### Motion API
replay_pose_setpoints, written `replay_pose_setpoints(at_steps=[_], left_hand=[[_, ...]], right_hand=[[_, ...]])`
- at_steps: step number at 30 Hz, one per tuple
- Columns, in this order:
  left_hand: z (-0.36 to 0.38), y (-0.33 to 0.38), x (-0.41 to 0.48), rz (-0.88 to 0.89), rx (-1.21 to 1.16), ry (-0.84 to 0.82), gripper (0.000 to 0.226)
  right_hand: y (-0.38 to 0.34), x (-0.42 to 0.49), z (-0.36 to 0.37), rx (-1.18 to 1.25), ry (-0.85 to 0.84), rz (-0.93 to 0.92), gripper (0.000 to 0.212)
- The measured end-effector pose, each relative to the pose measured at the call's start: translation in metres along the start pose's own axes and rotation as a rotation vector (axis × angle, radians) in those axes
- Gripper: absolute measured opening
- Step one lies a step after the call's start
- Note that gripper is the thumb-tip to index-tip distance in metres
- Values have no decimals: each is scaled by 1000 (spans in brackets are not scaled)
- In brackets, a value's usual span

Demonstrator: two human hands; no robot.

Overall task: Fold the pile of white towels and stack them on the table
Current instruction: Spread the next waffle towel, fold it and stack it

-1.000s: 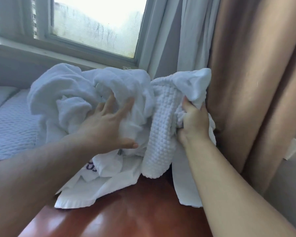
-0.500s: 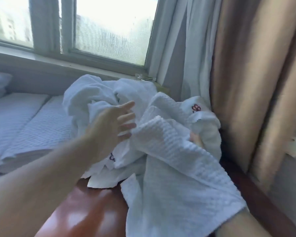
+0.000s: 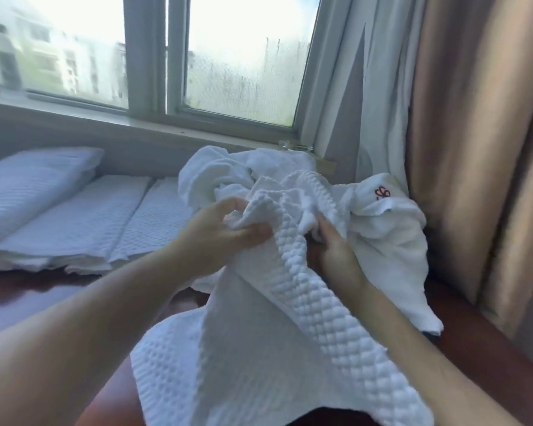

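A white waffle-weave towel (image 3: pixel 259 348) hangs from both hands toward me over the dark red wooden table (image 3: pixel 490 364). My left hand (image 3: pixel 219 235) pinches a bunched upper edge of it between thumb and fingers. My right hand (image 3: pixel 336 250) grips the same towel a little to the right, its fingers partly buried in cloth. Behind them lies a crumpled pile of white towels (image 3: pixel 243 170); one with a red embroidered logo (image 3: pixel 382 193) sits at the right.
Folded white towels (image 3: pixel 83 216) lie in a row at the left, below the window sill (image 3: pixel 136 124). White and brown curtains (image 3: pixel 443 149) hang close on the right side of the table.
The waffle towel has been drawn out of the pile toward me. My left hand went from open near the pile to pinching the towel's edge. The view has swung left.
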State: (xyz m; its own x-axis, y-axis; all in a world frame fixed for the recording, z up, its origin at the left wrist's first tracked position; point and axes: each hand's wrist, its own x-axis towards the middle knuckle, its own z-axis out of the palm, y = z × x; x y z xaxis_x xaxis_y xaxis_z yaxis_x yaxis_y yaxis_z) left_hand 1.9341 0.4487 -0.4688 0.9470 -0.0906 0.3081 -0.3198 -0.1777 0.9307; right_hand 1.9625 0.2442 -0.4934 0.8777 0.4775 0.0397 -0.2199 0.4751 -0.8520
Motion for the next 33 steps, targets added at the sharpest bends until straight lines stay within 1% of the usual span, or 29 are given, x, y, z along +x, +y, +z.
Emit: replay_pose_setpoints(at_steps=[1,2,3,4,5,6,8,9,11,12,13,14,15,16,17,18,19,20,22,23,24,25,26,27,29,30,31,32,33], left_hand=[[-5,-6,-6,-28,144,-4,24],[-8,-11,-13,-79,270,-30,28],[-9,-19,-21,-168,329,-66,43],[-9,-27,-29,-268,294,-108,60],[-6,-35,-37,-338,261,-134,72],[-3,-44,-42,-341,296,-141,78],[10,-58,-52,-308,396,-131,93],[19,-62,-56,-308,389,-137,105],[38,-70,-58,-328,408,-129,122],[47,-73,-58,-320,490,-132,121],[55,-76,-59,-301,591,-141,111],[62,-78,-59,-266,680,-159,95],[66,-77,-59,-224,727,-177,78],[69,-76,-59,-188,730,-203,66],[71,-76,-60,-146,710,-229,58],[72,-77,-60,-94,705,-253,53],[73,-78,-61,-31,724,-264,49],[73,-79,-62,33,752,-262,45],[71,-83,-63,131,796,-236,40],[67,-84,-63,172,820,-227,38],[61,-84,-62,225,851,-221,38],[51,-83,-61,288,891,-222,40],[38,-82,-59,354,937,-219,45],[23,-79,-59,413,989,-198,49],[-8,-74,-60,491,1092,-121,53],[-21,-73,-63,495,1120,-104,54],[-31,-72,-67,465,1119,-102,55],[-38,-72,-71,417,1085,-109,58],[-42,-74,-75,356,1007,-128,59]], right_hand=[[2,-6,3,-225,74,96,61],[10,-10,-1,-522,204,231,59],[16,-15,-1,-873,366,351,57],[19,-20,-4,-1170,500,421,52],[20,-25,-6,-1366,640,373,46],[18,-27,-12,-1453,759,220,41],[11,-27,-20,-1475,908,-115,30],[9,-26,-21,-1474,928,-222,23],[8,-19,-22,-1571,895,-364,36],[4,-14,-23,-1625,840,-427,44],[1,-9,-23,-1649,757,-443,52],[-2,-3,-23,-1643,669,-371,64],[-3,3,-23,-1593,603,-230,79],[-4,8,-24,-1514,581,-60,91],[-2,12,-23,-1417,574,98,97],[2,15,-22,-1343,562,220,96],[8,18,-22,-1317,549,300,87],[13,21,-24,-1353,544,334,73],[22,28,-25,-1493,594,291,41],[25,29,-26,-1526,637,215,27],[26,27,-27,-1476,686,115,22],[26,22,-27,-1346,746,-4,24],[24,13,-25,-1149,811,-113,27],[21,3,-22,-874,849,-208,29],[17,-21,-15,-337,754,-254,30],[18,-33,-15,-201,730,-223,31],[22,-45,-16,-231,742,-157,30],[28,-58,-14,-394,769,-72,27],[37,-71,-16,-634,819,-9,24]])
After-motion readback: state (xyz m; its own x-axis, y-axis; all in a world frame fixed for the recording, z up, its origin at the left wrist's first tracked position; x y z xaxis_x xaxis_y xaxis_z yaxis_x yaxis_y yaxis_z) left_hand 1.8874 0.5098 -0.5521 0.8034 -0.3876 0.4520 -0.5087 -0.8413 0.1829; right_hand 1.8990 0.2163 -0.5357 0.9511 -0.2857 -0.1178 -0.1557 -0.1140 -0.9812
